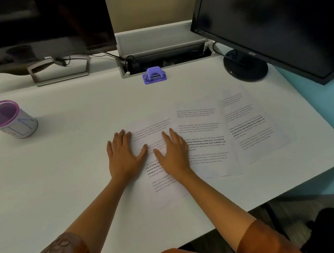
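While the left hand [124, 154] and right hand [172, 153] lie flat, fingers spread, on the printed sheet [153, 125] mid-frame on the worktop [64, 166], it looks light, limp, slippery; pinch a free corner

Brightness: dim, muted; the white desk [54, 167] reads grey.
Shadows: soft and faint beside the purple cup [8, 121].
Reflections: dull shapes in the left monitor [30, 27].
Distortion: desk edges bow.
Focus: type on the printed sheets [203, 133] smears rightward.

White desk [75, 176]: sheets [201, 135], cup [10, 120], punch [154, 75].
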